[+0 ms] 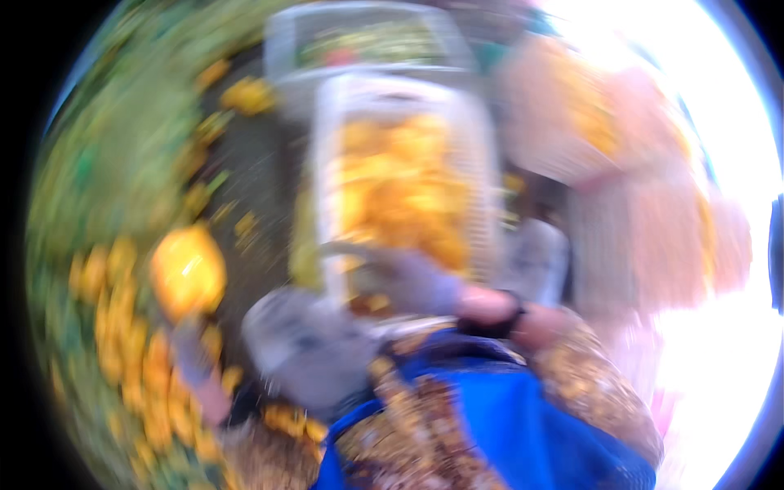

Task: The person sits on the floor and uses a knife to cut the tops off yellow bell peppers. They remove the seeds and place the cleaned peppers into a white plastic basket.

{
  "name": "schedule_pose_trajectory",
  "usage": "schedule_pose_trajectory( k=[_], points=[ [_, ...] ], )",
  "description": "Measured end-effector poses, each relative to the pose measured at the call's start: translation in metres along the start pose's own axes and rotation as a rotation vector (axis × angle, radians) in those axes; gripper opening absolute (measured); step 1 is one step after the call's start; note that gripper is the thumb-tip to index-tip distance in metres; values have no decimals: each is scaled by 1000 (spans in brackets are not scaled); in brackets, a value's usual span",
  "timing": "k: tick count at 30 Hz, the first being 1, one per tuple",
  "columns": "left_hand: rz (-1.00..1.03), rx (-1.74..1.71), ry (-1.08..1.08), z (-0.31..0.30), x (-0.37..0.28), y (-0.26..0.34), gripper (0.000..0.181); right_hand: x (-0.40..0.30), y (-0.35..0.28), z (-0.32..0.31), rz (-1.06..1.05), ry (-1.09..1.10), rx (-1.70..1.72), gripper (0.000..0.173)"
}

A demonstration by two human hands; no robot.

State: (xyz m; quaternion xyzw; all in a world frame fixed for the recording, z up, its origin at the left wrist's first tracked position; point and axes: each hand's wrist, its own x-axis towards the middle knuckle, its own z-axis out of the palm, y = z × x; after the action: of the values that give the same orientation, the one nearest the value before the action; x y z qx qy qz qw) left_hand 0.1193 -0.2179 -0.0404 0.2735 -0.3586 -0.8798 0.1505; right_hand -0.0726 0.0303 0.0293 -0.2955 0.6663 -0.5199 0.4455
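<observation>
At the left, my left hand (195,355), in a greyish glove, holds up a large, glossy yellow fruit (188,272). My right hand (416,283), also gloved and with a dark band at the wrist, is over the near end of a white plastic crate (324,184). Yellow produce (404,184) fills much of that crate. Something narrow and grey (346,248) extends left from the right hand; blur hides whether it is a finger or a tool.
Another pale crate (275,46) with greenish contents stands beyond. Blurred crates (551,116) with yellow produce stand at the right. Loose yellow pieces (248,95) lie on dark ground (257,165). A grey boot or knee (306,346) is near the crate; blue cloth (508,410) covers my lap.
</observation>
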Motion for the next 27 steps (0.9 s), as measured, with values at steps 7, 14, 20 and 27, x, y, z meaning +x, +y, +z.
schedule_pose_trajectory(
  k=[7,14,20,27],
  points=[
    [379,634,-222,121,-19,-17,85,-37,-21,-33,-394,274,-397,42],
    [546,963,-386,180,-19,-52,94,-76,3,-50,-374,345,-435,67],
    [968,1452,-139,211,-6,-68,81,-120,-6,-70,-227,392,-434,73],
    [1064,1485,-126,237,-12,-80,80,-120,14,-75,-290,440,-505,75]
  ],
)
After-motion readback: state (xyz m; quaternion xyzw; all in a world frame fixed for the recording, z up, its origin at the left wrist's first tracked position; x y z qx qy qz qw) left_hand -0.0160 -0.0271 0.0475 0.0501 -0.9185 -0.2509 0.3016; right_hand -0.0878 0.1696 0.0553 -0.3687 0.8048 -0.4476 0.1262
